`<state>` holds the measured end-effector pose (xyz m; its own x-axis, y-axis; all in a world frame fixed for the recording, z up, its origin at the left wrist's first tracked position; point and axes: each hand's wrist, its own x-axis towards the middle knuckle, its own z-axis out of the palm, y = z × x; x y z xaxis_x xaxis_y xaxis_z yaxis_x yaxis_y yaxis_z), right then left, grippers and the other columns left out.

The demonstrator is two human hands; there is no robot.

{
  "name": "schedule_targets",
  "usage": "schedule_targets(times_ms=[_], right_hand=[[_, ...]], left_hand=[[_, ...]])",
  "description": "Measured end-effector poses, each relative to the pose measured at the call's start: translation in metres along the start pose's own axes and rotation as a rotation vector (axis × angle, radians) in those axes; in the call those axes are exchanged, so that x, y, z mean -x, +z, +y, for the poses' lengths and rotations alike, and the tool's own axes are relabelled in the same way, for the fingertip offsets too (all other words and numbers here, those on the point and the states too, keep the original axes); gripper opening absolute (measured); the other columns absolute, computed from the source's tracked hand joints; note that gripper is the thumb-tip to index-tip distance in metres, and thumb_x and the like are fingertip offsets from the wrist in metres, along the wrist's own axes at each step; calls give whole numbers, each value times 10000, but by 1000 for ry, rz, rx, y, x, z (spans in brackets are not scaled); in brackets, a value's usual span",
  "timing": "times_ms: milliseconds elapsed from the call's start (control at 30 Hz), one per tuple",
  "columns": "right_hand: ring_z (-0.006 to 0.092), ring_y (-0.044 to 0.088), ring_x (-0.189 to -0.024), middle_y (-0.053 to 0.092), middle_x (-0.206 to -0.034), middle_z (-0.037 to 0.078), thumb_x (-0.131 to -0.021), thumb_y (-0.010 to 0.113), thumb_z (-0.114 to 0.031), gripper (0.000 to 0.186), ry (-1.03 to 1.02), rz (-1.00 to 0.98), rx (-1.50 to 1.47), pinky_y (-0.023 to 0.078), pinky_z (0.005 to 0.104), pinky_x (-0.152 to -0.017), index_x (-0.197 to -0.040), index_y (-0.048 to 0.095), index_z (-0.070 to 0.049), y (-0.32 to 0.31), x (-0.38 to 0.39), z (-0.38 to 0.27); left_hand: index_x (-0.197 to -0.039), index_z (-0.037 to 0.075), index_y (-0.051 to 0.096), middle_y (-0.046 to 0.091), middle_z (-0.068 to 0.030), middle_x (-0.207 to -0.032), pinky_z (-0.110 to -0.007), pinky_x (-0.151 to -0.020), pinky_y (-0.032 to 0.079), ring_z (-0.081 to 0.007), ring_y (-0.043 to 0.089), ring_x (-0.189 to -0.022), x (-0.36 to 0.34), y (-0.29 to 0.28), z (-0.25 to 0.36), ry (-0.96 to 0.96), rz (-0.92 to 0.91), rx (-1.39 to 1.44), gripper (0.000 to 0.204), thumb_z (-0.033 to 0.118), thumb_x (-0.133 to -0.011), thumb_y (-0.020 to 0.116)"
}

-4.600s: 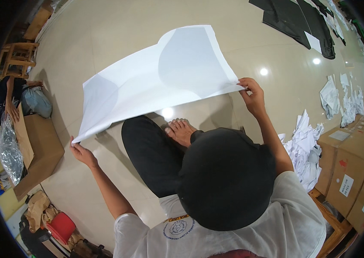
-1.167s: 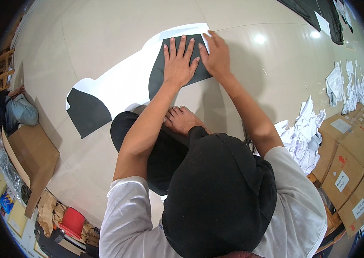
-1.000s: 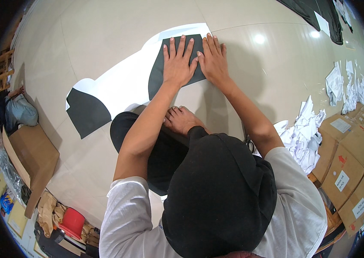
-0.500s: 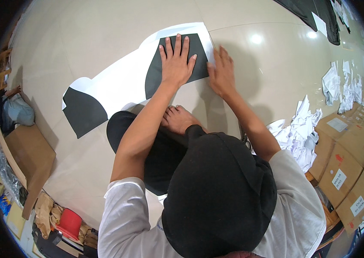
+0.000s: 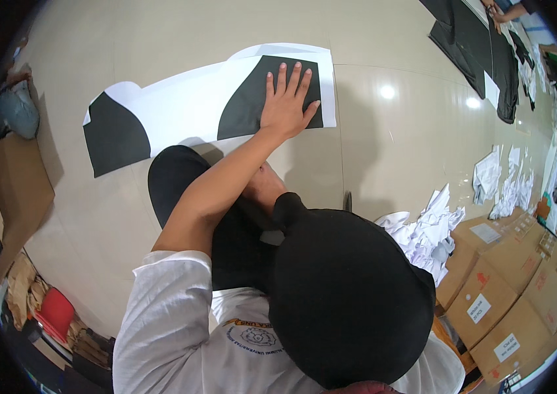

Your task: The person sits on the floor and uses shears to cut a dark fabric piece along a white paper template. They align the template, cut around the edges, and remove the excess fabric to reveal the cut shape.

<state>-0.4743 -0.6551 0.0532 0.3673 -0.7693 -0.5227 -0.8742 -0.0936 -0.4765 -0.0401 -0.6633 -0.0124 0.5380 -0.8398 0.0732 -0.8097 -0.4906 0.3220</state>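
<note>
A long white sheet of fabric or paper [image 5: 183, 108] lies spread on the tiled floor [image 5: 390, 138], with a dark grey shaped piece at its left end [image 5: 114, 131] and a larger one at its right end [image 5: 239, 115]. My left hand [image 5: 288, 98] rests flat on the larger piece, fingers stretched apart. I cannot see my right hand or forearm; that side is behind my dark knee [image 5: 350, 289]. My bare foot [image 5: 265, 187] and other dark knee [image 5: 180, 177] are just below the sheet.
Cardboard boxes [image 5: 508, 289] and crumpled white scraps [image 5: 423, 236] lie at right. Black cloth [image 5: 462, 52] is at upper right, with another person's hands [image 5: 496, 14] beyond. An open cardboard box [image 5: 22, 197], grey bag [image 5: 15, 108] and red object [image 5: 55, 305] sit at left.
My right hand has left the sheet's right edge and gone out of sight. My left hand stays on the piece. The view has shifted, and another person's hands now show at upper right.
</note>
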Motion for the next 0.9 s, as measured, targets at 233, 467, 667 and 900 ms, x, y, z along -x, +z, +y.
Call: schedule_targets(times_ms=[233, 467, 667, 900], right_hand=[[327, 609, -847, 624, -961, 140, -962, 756, -251, 278, -15, -159, -233, 481, 438, -718, -1049, 637, -16, 12, -47, -24], [263, 593, -792, 623, -897, 96, -974, 756, -324, 330, -6, -255, -403, 462, 398, -682, -1025, 660, -13, 28, -68, -43], [208, 580, -745, 623, -842, 58, -984, 756, -387, 385, 9, -295, -470, 447, 363, -651, -1005, 679, -11, 27, -78, -53], [143, 564, -689, 622, -779, 14, -997, 755, -461, 456, 18, -336, -553, 428, 323, -615, -981, 702, -8, 35, -84, -50]], left_hand=[[-1725, 127, 236, 205, -152, -1789, -635, -1323, 99, -427, 142, -1648, 4, -3, -1, -34, -25, -36, 787, 568, -1102, 430], [-1729, 132, 225, 193, -143, -1794, -629, -1326, 96, -421, 137, -1649, 4, -6, 1, -36, -34, -33, 785, 566, -1105, 422], [-1732, 135, 222, 199, -136, -1793, -624, -1327, 101, -410, 151, -1648, 7, -4, 0, -37, -23, -39, 775, 568, -1113, 396], [-1728, 135, 240, 216, -128, -1789, -617, -1324, 123, -407, 165, -1644, 7, -5, 1, -27, -5, -78, 749, 567, -1126, 352]])
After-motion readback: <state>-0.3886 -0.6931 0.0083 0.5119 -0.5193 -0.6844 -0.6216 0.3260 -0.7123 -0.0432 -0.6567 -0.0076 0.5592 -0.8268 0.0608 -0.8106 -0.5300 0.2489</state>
